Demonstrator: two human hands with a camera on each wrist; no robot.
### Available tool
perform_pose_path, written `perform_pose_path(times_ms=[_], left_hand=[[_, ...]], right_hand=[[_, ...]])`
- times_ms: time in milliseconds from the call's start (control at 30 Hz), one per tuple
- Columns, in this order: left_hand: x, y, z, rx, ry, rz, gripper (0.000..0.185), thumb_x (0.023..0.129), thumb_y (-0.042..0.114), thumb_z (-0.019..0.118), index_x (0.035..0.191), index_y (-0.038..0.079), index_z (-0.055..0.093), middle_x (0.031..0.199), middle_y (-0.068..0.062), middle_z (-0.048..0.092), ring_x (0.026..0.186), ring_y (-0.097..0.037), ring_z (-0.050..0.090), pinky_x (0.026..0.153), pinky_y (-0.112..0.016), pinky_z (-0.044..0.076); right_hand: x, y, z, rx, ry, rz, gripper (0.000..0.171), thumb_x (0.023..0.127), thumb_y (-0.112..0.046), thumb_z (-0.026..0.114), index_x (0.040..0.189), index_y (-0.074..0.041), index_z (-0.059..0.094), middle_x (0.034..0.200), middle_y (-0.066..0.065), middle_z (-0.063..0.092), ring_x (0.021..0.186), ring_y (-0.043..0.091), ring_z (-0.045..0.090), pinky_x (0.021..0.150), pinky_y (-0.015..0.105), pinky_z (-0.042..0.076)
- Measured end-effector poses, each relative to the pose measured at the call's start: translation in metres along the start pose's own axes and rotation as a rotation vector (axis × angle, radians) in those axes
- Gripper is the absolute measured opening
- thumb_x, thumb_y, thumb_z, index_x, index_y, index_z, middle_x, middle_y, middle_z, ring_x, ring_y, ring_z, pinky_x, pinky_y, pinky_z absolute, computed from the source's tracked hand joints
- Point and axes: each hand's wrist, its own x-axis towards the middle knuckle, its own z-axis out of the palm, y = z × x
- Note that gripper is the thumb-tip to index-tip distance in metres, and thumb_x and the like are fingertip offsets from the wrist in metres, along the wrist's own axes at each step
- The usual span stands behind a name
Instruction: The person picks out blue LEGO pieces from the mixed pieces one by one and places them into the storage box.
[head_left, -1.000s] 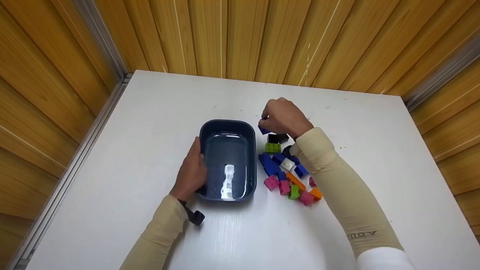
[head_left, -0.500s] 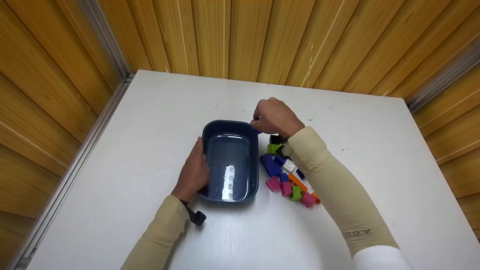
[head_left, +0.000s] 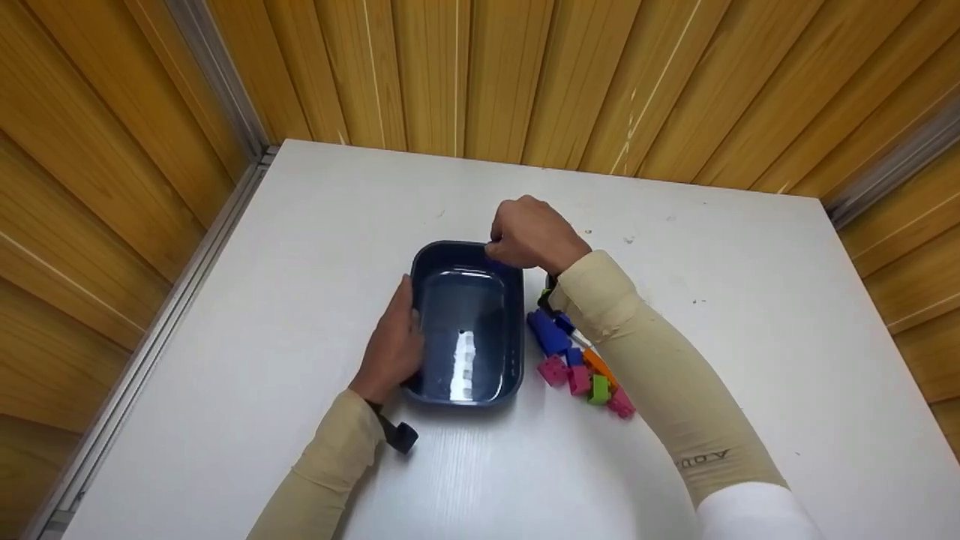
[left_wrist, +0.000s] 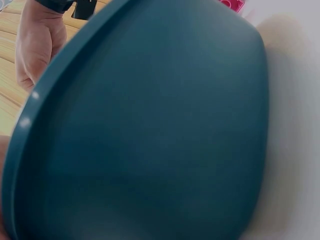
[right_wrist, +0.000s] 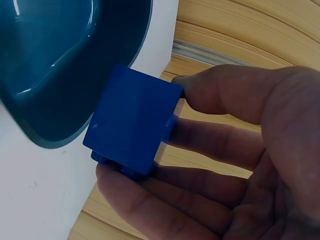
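Observation:
A dark blue rectangular dish (head_left: 469, 397) with rounded corners stands on the white table. My left hand (head_left: 390, 345) grips its left wall, thumb at the rim; in the left wrist view, the dish's outer wall (left_wrist: 160, 120) fills most of the picture. Over the dish's far right corner is my right hand (head_left: 532, 232). As the right wrist view shows, it pinches a blue toy building block (right_wrist: 132, 120) between thumb and fingers, with the block's studs facing the fingers. From above, the block is mostly hidden by the hand. The visible dish floor carries only a light reflection.
Right of the dish lies a pile of loose blocks, among them a blue one (head_left: 550, 334), a pink one (head_left: 553, 370), a green one (head_left: 599, 389) and an orange one (head_left: 600, 367). My right forearm (head_left: 660, 360) covers part of the pile. Wood-slat walls (head_left: 495, 75) enclose the table.
My right hand has moved left with the blue block, from beside the dish to over its far right corner. The left hand keeps its hold on the dish.

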Motion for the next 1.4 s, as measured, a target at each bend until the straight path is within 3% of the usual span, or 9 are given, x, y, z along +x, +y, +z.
perform_pose_path(times_ms=[167, 433, 767, 967, 1233, 1400], left_hand=[[0.000, 0.000, 0.000, -0.007, -0.001, -0.009, 0.060, 0.111, 0.012, 0.028, 0.167, 0.003, 0.009, 0.176, -0.014, 0.013, 0.164, -0.031, 0.013, 0.134, -0.048, 0.014], [0.001, -0.001, 0.002, -0.004, 0.002, -0.004, 0.060, 0.112, 0.013, 0.028, 0.167, 0.003, 0.010, 0.176, -0.014, 0.014, 0.164, -0.031, 0.014, 0.133, -0.048, 0.015], [-0.001, -0.001, 0.003, -0.026, -0.004, -0.006, 0.060, 0.112, 0.014, 0.029, 0.168, 0.006, 0.008, 0.177, -0.011, 0.014, 0.164, -0.030, 0.013, 0.134, -0.048, 0.014], [-0.001, 0.000, 0.003, -0.025, -0.007, -0.014, 0.060, 0.112, 0.015, 0.028, 0.168, 0.006, 0.008, 0.177, -0.011, 0.014, 0.164, -0.029, 0.013, 0.134, -0.048, 0.014], [-0.002, 0.002, 0.003, -0.030, -0.006, -0.018, 0.060, 0.112, 0.015, 0.028, 0.168, 0.007, 0.008, 0.177, -0.011, 0.015, 0.164, -0.028, 0.014, 0.133, -0.047, 0.016], [-0.002, 0.003, 0.004, -0.030, 0.006, 0.001, 0.060, 0.112, 0.013, 0.030, 0.168, 0.006, 0.009, 0.176, -0.012, 0.017, 0.164, -0.028, 0.016, 0.133, -0.047, 0.017]], right_hand=[[0.004, -0.006, 0.001, -0.011, 0.004, -0.028, 0.026, 0.089, -0.016, 0.066, 0.066, -0.010, 0.077, 0.056, -0.002, 0.058, 0.058, 0.014, 0.047, 0.053, 0.028, 0.037], [0.010, -0.015, 0.002, -0.018, 0.017, -0.066, 0.035, 0.087, -0.015, 0.067, 0.053, -0.015, 0.058, 0.050, -0.007, 0.036, 0.052, 0.011, 0.034, 0.049, 0.027, 0.027], [0.014, -0.023, 0.004, 0.016, 0.004, -0.055, 0.030, 0.089, -0.016, 0.068, 0.059, -0.013, 0.067, 0.052, -0.006, 0.039, 0.052, 0.011, 0.037, 0.047, 0.027, 0.029], [0.020, -0.026, 0.006, 0.015, -0.010, -0.046, 0.022, 0.089, -0.017, 0.069, 0.070, -0.010, 0.077, 0.054, -0.005, 0.048, 0.053, 0.012, 0.043, 0.047, 0.026, 0.033], [0.023, -0.028, 0.011, 0.011, -0.019, -0.030, 0.018, 0.090, -0.019, 0.070, 0.088, -0.008, 0.084, 0.073, 0.006, 0.074, 0.062, 0.016, 0.056, 0.053, 0.027, 0.045], [0.024, -0.028, 0.013, 0.020, -0.012, -0.046, 0.017, 0.089, -0.017, 0.070, 0.082, -0.007, 0.083, 0.065, 0.002, 0.067, 0.059, 0.015, 0.053, 0.052, 0.026, 0.044]])
